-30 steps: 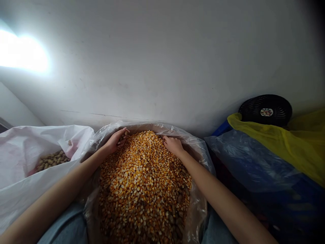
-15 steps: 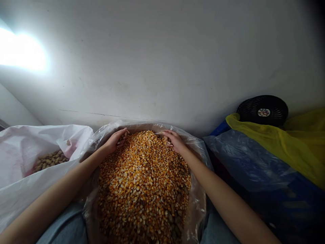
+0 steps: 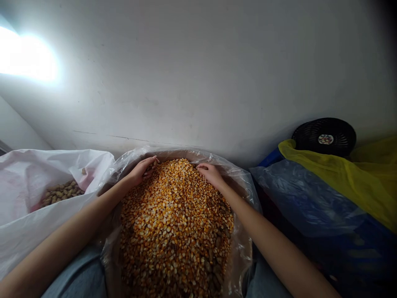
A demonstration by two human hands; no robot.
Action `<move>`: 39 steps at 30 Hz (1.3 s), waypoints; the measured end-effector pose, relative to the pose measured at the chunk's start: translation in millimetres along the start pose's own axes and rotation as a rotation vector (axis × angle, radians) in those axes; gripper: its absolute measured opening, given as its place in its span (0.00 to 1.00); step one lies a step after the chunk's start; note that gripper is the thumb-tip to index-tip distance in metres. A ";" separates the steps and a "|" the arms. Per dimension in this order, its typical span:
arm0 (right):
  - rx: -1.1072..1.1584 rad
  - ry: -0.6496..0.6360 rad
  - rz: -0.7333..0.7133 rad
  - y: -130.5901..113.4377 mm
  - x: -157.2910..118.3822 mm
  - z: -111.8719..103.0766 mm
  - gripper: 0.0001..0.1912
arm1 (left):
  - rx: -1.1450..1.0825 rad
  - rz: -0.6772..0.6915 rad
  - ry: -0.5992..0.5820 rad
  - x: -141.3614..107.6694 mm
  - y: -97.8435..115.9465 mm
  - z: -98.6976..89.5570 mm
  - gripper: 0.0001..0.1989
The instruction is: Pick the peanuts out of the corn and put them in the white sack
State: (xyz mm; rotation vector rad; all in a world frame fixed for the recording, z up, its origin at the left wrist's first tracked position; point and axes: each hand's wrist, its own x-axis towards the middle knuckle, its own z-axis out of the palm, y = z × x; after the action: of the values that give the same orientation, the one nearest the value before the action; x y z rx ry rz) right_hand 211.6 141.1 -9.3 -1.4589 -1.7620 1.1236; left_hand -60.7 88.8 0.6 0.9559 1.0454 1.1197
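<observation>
A large clear plastic bag lined in brown holds a heap of dried corn kernels between my legs. At the heap's far left side, my left hand is curled, palm inward, around what look like a few peanuts. Across from it, my right hand rests palm down at the far right of the heap. Its fingers are bent together against the kernels, and their tips are partly hidden. Darker peanut-like pieces lie among the corn at the near right.
To the left stands a white sack with unshelled peanuts inside. On the right are a blue crate, a clear plastic sheet, yellow mesh and a black fan. A pale wall rises behind the bag.
My right hand has turned from palm inward, with peanut-like pieces showing, to palm down on the kernels. My left hand has hardly moved. The view has shifted slightly.
</observation>
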 end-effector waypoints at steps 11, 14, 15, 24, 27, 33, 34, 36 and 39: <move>-1.169 0.039 -0.280 -0.4 16.4 19.6 0.19 | 0.012 -0.030 -0.016 2.0 -5.7 3.6 0.13; -1.099 0.070 -0.275 3.6 16.2 17.2 0.16 | 0.027 -0.040 -0.011 0.8 -5.3 5.1 0.12; -1.061 0.081 -0.261 4.3 15.6 15.9 0.15 | 0.025 -0.042 -0.007 0.5 -4.9 5.1 0.12; 0.292 -0.052 -0.001 -16.0 1.2 10.3 0.13 | -0.005 -0.048 -0.031 -0.5 1.7 2.2 0.13; 0.752 -0.233 0.065 -21.2 -2.9 10.2 0.12 | -0.015 -0.026 -0.032 -1.1 2.4 3.0 0.13; 1.099 -0.346 0.119 -28.7 -8.4 6.2 0.06 | -0.020 -0.002 -0.026 -1.3 2.9 2.4 0.13; 1.129 -0.341 0.115 -29.5 -9.1 5.4 0.05 | -0.018 0.004 -0.024 -1.3 3.0 2.2 0.13; 1.163 -0.333 0.113 -30.0 -9.9 4.3 0.07 | -0.015 0.014 -0.022 -1.2 2.9 1.6 0.13; 1.177 -0.307 0.142 -28.3 -9.2 3.6 0.12 | -0.014 0.022 -0.021 -0.7 2.0 0.7 0.13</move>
State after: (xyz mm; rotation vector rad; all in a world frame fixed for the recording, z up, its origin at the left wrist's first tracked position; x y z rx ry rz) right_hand 197.1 130.1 14.5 -0.6770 -0.7865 2.0284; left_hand -60.6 88.4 2.8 0.9680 1.0112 1.1318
